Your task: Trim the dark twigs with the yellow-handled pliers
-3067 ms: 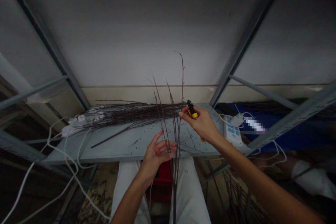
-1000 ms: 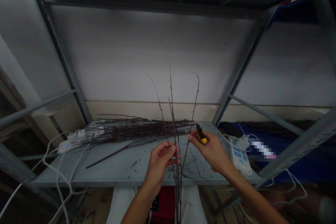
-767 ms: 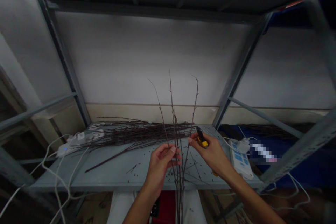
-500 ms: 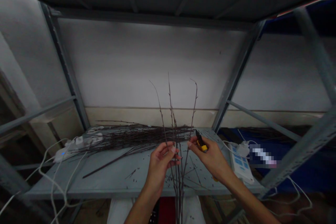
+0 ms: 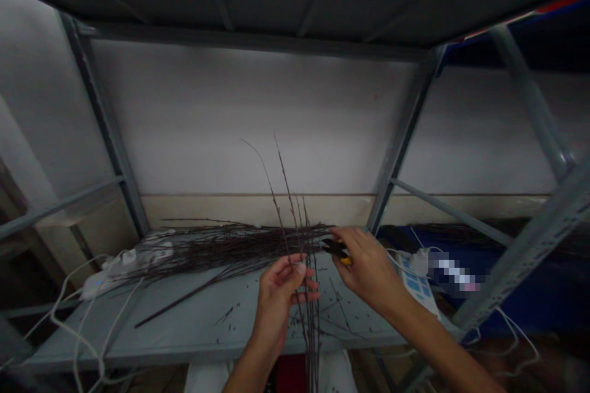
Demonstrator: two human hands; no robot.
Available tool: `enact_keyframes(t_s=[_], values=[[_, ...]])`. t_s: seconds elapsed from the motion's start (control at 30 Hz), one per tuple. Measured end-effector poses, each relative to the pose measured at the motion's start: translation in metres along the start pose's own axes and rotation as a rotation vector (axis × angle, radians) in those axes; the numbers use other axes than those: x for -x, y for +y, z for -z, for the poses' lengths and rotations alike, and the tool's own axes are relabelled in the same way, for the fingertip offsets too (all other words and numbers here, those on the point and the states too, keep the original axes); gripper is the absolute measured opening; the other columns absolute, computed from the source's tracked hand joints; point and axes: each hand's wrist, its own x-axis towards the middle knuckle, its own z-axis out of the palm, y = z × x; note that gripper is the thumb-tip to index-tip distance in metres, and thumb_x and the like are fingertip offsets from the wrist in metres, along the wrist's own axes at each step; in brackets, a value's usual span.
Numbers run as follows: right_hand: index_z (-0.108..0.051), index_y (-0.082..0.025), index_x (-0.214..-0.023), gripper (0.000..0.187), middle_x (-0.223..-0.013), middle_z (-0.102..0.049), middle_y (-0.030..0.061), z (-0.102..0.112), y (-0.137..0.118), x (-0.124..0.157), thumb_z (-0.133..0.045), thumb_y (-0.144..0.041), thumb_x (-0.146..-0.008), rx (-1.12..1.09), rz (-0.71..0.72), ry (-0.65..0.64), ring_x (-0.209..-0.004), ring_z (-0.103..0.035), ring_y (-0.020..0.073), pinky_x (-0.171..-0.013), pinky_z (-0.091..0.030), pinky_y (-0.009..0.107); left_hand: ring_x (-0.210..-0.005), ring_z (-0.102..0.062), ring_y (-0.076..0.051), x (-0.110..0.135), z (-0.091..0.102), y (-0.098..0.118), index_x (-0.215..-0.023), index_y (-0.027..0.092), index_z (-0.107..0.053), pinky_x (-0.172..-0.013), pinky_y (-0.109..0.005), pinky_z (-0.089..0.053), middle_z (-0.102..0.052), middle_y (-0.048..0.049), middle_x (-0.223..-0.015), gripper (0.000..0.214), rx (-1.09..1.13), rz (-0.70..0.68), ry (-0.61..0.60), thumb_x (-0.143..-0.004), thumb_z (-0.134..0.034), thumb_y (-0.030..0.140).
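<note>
My left hand (image 5: pixel 279 301) grips several thin dark twigs (image 5: pixel 282 215), which stand upright with a slight lean and run down past the shelf edge. My right hand (image 5: pixel 369 270) is shut on small yellow-handled cutters (image 5: pixel 338 250), whose black jaws point left, close to the twigs. The fingers hide most of the handles. Behind both hands, a long pile of dark twigs (image 5: pixel 221 250) lies across the grey metal shelf (image 5: pixel 184 341), with small cut bits scattered around it.
A white power strip (image 5: pixel 126 264) with white cables lies at the shelf's left end, and another (image 5: pixel 415 273) sits at the right. Steel rack uprights (image 5: pixel 401 141) frame the shelf. More twigs lie on blue cloth (image 5: pixel 479 233) to the right.
My right hand has turned the cutters from upright to nearly level, jaws leftward. The held twigs now lean further left, and the view has tilted slightly.
</note>
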Motion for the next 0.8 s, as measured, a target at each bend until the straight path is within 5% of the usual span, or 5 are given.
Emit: enact_keyframes(t_s=[0.13,0.3,0.6,0.7,0.8], values=[[-0.058,-0.013,-0.123,0.047,-0.109,-0.068,0.0139,0.006,0.004,-0.020,-0.061,-0.004,-0.077,0.216,0.210,-0.098,-0.102,-0.058,0.0322,-0.090,-0.045,0.047,-0.068,-0.069,-0.020,0.003,-0.003,-0.002,-0.120,0.013,-0.065,-0.064,-0.037,-0.063,-0.074,-0.0104,-0.086,0.050,-0.013,-0.006,-0.006,-0.080,-0.080,0.041],[-0.058,-0.011,-0.124,0.048,-0.110,-0.068,0.0134,-0.007,0.010,-0.032,-0.059,-0.003,-0.076,0.204,0.326,-0.169,-0.101,-0.056,0.0301,-0.090,-0.043,0.045,-0.065,-0.069,-0.020,0.004,-0.004,-0.002,-0.121,0.015,-0.060,-0.062,-0.037,-0.062,-0.073,-0.0090,-0.084,0.049,-0.017,-0.010,-0.023,-0.082,-0.078,0.040],[-0.058,-0.006,-0.124,0.048,-0.104,-0.071,0.0155,-0.029,0.017,-0.032,-0.055,-0.002,-0.076,0.106,0.481,-0.005,-0.096,-0.061,0.0287,-0.085,-0.046,0.043,-0.053,-0.063,-0.015,0.003,-0.003,0.001,-0.106,0.016,-0.056,-0.046,-0.026,-0.055,-0.074,-0.0088,-0.080,0.043,0.012,0.046,-0.053,-0.079,-0.081,0.038],[-0.065,-0.008,-0.111,0.028,-0.089,-0.072,0.0129,-0.037,0.017,-0.028,-0.053,-0.007,-0.087,0.127,0.470,0.051,-0.082,-0.064,0.0261,-0.077,-0.047,0.039,-0.053,-0.062,-0.014,0.003,-0.002,0.000,-0.105,0.015,-0.056,-0.044,-0.024,-0.053,-0.074,-0.0089,-0.080,0.042,0.022,0.048,-0.023,-0.079,-0.081,0.038],[-0.070,-0.016,-0.084,0.020,-0.073,-0.071,0.0084,-0.046,0.013,-0.022,-0.052,-0.015,-0.093,0.001,0.299,-0.027,-0.071,-0.064,0.0222,-0.070,-0.047,0.034,-0.055,-0.064,-0.014,0.002,-0.001,0.001,-0.108,0.014,-0.057,-0.045,-0.023,-0.053,-0.075,-0.0104,-0.083,0.047,0.029,0.038,0.036,-0.077,-0.083,0.039]])
